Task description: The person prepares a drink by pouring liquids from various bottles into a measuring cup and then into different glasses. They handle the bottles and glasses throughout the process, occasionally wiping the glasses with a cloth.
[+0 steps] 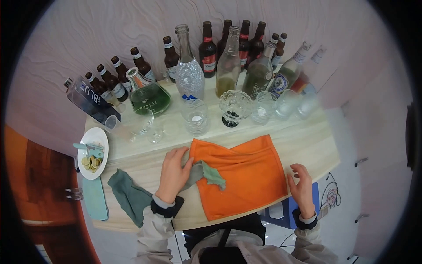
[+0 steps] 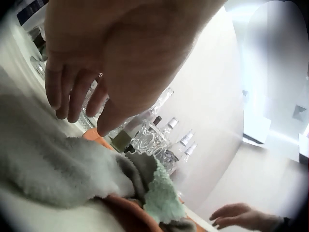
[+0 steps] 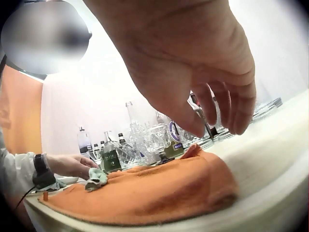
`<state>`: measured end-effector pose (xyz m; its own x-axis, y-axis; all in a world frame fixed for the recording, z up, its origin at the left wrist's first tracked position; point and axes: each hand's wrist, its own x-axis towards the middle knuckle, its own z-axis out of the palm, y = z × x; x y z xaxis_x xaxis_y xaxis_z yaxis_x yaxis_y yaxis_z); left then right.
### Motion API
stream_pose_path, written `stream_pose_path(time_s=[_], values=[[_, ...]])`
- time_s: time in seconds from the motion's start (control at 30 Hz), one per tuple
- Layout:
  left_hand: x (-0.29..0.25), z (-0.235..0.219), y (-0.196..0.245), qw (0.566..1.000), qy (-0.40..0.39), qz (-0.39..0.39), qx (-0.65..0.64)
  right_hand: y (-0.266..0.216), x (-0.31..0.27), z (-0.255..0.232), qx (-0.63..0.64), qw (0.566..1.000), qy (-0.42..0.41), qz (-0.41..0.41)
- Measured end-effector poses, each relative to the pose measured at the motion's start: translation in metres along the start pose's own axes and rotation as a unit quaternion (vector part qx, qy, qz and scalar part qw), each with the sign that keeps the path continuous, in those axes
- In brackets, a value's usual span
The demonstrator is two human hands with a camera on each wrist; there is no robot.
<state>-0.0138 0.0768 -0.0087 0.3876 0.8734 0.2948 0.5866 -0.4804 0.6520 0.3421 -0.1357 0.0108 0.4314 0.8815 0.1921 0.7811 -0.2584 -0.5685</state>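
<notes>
Left hand [image 1: 173, 174], fingers loosely bent, beside grey-green cloth [image 1: 212, 177]. Right hand [image 1: 301, 188], fingers loosely curved, near orange cloth [image 1: 248, 180].

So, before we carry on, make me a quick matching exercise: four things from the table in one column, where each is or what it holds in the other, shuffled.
Things:
1. orange rectangular cloth
2. dark green crumpled cloth
3. white plate
4. glittering silver long-necked bottle

Places and states:
A. holds round yellow-green slices
B. stands upright behind the glasses
C. spread between the left hand and right hand
D. lies beside the left wrist

Right pairs: 1-C, 2-D, 3-A, 4-B
</notes>
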Motion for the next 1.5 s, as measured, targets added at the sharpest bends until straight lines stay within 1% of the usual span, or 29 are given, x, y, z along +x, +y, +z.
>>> stream_pose_path(time_s=[0.1, 0.13, 0.2, 0.23, 0.27, 0.3, 0.37, 0.4, 0.43, 0.47, 0.5, 0.57, 0.6, 0.67, 0.73, 0.83, 0.9, 0.97, 1.0, 1.03, 1.07, 1.13, 1.17, 1.23, 1.27, 1.37, 1.43, 1.47, 1.5], values=[[0.014, 0.016, -0.007, 0.998, -0.019, -0.031, -0.049, 0.003, 0.000, 0.000, 0.010, 0.999, -0.009, -0.032], [0.015, 0.016, -0.006, 0.998, -0.022, -0.028, -0.047, -0.001, 0.008, 0.002, 0.019, 0.999, -0.005, -0.043], [0.020, 0.016, -0.001, 0.996, -0.033, -0.066, -0.049, -0.008, 0.029, 0.007, 0.031, 0.998, 0.005, -0.049], [0.021, 0.018, -0.002, 0.996, -0.038, -0.063, -0.045, -0.010, 0.042, 0.012, 0.010, 0.995, 0.013, -0.098], [0.022, 0.022, -0.007, 0.991, -0.048, -0.100, -0.068, -0.012, 0.055, 0.017, -0.011, 0.989, 0.021, -0.147], [0.023, 0.025, -0.012, 0.985, -0.056, -0.138, -0.090, -0.016, 0.068, 0.022, -0.008, 0.989, 0.024, -0.146], [0.023, 0.027, -0.021, 0.987, -0.051, -0.117, -0.095, -0.023, 0.093, 0.030, -0.053, 0.973, -0.036, -0.220], [0.023, 0.026, -0.022, 0.988, -0.048, -0.101, -0.103, -0.020, 0.103, 0.035, -0.051, 0.973, -0.034, -0.221], [0.023, 0.025, -0.020, 0.989, -0.046, -0.101, -0.101, -0.014, 0.111, 0.043, -0.058, 0.966, -0.035, -0.249], [0.022, 0.024, -0.015, 0.988, -0.015, -0.101, -0.117, -0.012, 0.119, 0.047, -0.065, 0.958, -0.037, -0.277], [0.021, 0.023, -0.012, 0.986, 0.018, -0.102, -0.132, -0.011, 0.128, 0.048, -0.062, 0.957, -0.038, -0.280], [0.020, 0.022, -0.010, 0.984, 0.035, -0.110, -0.137, -0.009, 0.141, 0.049, -0.046, 0.966, 0.004, -0.253], [0.019, 0.022, -0.009, 0.982, 0.050, -0.115, -0.143, -0.008, 0.144, 0.052, -0.045, 0.967, 0.003, -0.252], [0.016, 0.024, -0.010, 0.982, 0.054, -0.122, -0.135, -0.004, 0.149, 0.061, 0.017, 0.987, -0.008, -0.159], [0.014, 0.024, -0.009, 0.982, 0.057, -0.125, -0.129, -0.002, 0.147, 0.066, 0.004, 0.987, -0.002, -0.163], [0.005, 0.017, -0.002, 0.988, 0.022, -0.100, -0.114, -0.003, 0.139, 0.070, -0.004, 0.983, 0.017, -0.184], [0.003, 0.012, 0.001, 0.994, -0.016, -0.061, -0.086, 0.005, 0.132, 0.063, -0.007, 0.979, 0.038, -0.200], [-0.001, 0.005, 0.006, 0.997, -0.016, -0.034, -0.063, 0.020, 0.128, 0.053, 0.075, 0.987, 0.056, -0.127], [-0.004, 0.000, 0.010, 0.999, -0.015, -0.012, -0.031, 0.029, 0.130, 0.041, 0.071, 0.988, 0.058, -0.128], [-0.007, -0.007, 0.016, 1.000, -0.011, 0.016, 0.005, 0.042, 0.134, 0.024, 0.048, 0.997, 0.048, -0.049], [-0.013, -0.010, 0.019, 1.000, -0.011, 0.017, 0.002, 0.056, 0.138, 0.008, 0.025, 0.998, 0.037, 0.032], [-0.027, -0.017, 0.021, 0.999, 0.029, 0.011, 0.009, 0.087, 0.159, -0.021, 0.079, 0.970, 0.044, 0.225], [-0.034, -0.022, 0.021, 1.000, 0.018, 0.013, 0.017, 0.102, 0.164, -0.026, 0.078, 0.970, 0.046, 0.226], [-0.048, -0.024, 0.025, 1.000, 0.016, 0.002, 0.016, 0.132, 0.179, -0.018, 0.077, 0.966, 0.233, 0.080], [-0.055, -0.024, 0.028, 1.000, 0.014, -0.012, 0.016, 0.142, 0.190, -0.012, 0.079, 0.967, 0.231, 0.077], [-0.071, -0.015, 0.045, 1.000, 0.000, 0.017, 0.021, 0.150, 0.219, -0.001, 0.087, 0.961, 0.254, 0.071], [-0.072, -0.015, 0.058, 0.999, -0.010, 0.020, 0.028, 0.143, 0.233, 0.001, 0.166, 0.965, 0.189, 0.071], [-0.070, -0.017, 0.058, 0.999, -0.004, 0.011, 0.034, 0.140, 0.237, 0.000, 0.171, 0.967, 0.180, 0.065], [-0.068, -0.018, 0.056, 0.999, 0.001, 0.005, 0.053, 0.138, 0.241, -0.003, 0.200, 0.962, 0.161, 0.096]])
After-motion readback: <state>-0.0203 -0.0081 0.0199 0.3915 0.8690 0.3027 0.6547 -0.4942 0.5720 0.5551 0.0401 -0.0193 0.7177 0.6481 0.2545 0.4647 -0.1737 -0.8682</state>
